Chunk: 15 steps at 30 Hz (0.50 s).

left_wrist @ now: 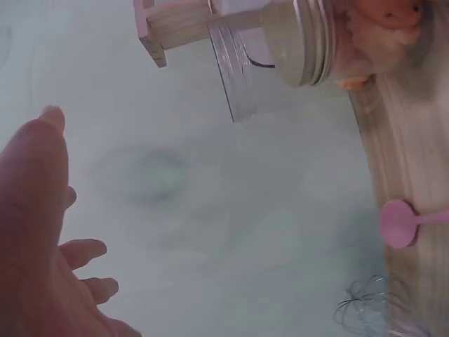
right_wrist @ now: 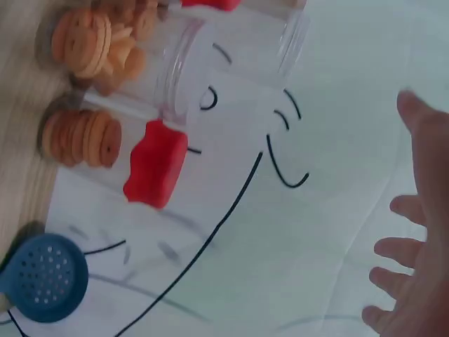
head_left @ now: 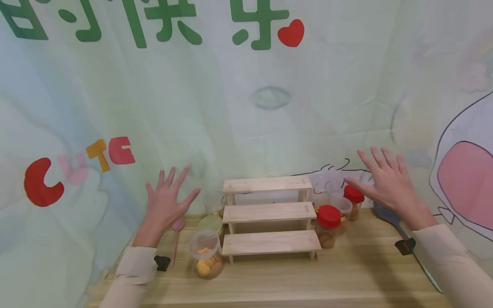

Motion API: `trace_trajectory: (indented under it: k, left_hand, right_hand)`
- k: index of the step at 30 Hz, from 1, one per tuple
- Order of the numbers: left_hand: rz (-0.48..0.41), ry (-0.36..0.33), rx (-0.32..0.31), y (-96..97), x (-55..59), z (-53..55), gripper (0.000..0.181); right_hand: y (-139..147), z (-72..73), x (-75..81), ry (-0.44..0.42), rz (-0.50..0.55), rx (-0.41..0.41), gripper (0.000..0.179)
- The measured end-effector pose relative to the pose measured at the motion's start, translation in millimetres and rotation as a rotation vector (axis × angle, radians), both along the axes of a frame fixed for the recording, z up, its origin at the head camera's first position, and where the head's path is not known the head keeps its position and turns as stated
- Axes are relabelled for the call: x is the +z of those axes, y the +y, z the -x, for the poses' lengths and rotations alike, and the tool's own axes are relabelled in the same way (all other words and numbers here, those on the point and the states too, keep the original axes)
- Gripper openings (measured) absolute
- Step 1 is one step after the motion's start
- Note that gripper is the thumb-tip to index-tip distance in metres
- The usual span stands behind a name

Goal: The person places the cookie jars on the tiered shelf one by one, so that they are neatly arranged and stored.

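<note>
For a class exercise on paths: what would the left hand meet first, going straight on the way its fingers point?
Probably the printed cloth backdrop: in the head view, the left hand points up towards it, fingers spread, with nothing visible between. Depth is unclear, though.

I count one stepped wooden stand point(head_left: 271, 244), made up of three tiers. Around the stand I see seven jars: three on its left and four on its right. The left group has one green-lidded jar point(head_left: 211, 223) and two clear-rimmed jars point(head_left: 206, 256) point(head_left: 213, 201); the right group has two red-lidded jars point(head_left: 328, 217) point(head_left: 353, 194) and two clear-topped jars point(head_left: 342, 205) point(head_left: 322, 195). Utensils number three: one pink spoon point(left_wrist: 398, 225) and one wire whisk point(left_wrist: 366, 303) left of the stand, one blue skimmer point(right_wrist: 45, 277) right of it.
</note>
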<state>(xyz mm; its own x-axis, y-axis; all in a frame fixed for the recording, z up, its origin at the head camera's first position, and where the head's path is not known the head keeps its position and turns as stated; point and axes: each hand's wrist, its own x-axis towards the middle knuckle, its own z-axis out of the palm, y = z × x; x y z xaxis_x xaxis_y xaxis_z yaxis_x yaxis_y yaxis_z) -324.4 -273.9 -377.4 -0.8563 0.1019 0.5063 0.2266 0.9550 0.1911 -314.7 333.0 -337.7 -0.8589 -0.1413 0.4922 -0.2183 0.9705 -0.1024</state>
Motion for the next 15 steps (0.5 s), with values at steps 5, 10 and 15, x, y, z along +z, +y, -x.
trace_trajectory:
  k: [5, 10, 15]
  left_hand:
    - [-0.158, 0.008, -0.085, -5.1, -19.0, -21.8, 0.073]
    - [-0.272, -0.007, -0.198, -10.3, -53.6, -39.7, 0.058]
    - [-0.409, 0.012, -0.267, -7.9, -90.6, -54.4, 0.035]
  right_hand:
    - [-18, -22.4, -14.5, 0.109, 0.133, 0.102, 0.062]
    - [-42, -41.7, -54.8, 0.014, 0.299, 0.178, 0.027]
    - [-60, -50.6, -103.6, -0.096, 0.434, 0.194, 0.015]
